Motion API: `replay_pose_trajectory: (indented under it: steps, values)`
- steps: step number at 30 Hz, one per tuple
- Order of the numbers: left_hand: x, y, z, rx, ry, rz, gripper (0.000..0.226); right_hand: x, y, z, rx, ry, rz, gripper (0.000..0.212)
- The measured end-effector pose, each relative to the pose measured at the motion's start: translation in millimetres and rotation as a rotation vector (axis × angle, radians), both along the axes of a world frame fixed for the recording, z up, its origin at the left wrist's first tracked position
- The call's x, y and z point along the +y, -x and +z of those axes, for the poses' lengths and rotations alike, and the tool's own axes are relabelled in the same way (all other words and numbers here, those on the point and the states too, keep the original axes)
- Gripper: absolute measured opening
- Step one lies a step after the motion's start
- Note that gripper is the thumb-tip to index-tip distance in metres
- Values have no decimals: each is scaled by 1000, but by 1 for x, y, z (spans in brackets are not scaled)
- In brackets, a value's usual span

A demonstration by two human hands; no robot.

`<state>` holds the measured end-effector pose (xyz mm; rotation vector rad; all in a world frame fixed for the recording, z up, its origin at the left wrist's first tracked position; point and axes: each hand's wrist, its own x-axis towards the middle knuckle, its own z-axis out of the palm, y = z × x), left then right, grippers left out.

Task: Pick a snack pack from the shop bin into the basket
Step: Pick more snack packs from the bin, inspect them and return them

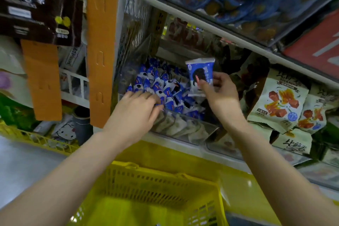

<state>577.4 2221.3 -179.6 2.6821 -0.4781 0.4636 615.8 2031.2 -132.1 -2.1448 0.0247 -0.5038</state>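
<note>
The right hand [218, 95] pinches a blue-and-white snack pack [200, 77] by its lower half, thumb in front and fingers curled behind. It holds the pack clear above the bin [207, 130]. The pack stands on end, its long axis close to upright and leaning a little, its printed face turned toward the person.

The left hand [135, 110] lies palm down on the heap of matching packs [156, 80] inside the bin, fingertips bent in among them. I cannot tell whether it has hold of one or only rests there.

What the coming move turns on is that the yellow basket [157, 172] sits below both hands and nearer the body, between the two forearms, its mouth open upward. The held pack is up and away from it, on the right hand's side, so that hand looks best placed to bring the pack back and down over the rim. The pick seems done and the drop not yet.

Right of the right hand lie beige pouches [278, 99] with red-orange print. Left of the left hand hang orange card strips [100, 42].
</note>
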Motion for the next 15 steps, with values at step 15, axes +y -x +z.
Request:
replay_pose_trajectory:
  steps: [15]
  values:
    - [6, -6, -11, -28, -61, -51, 40, 12, -113, -38, 247, 308, -118, 27]
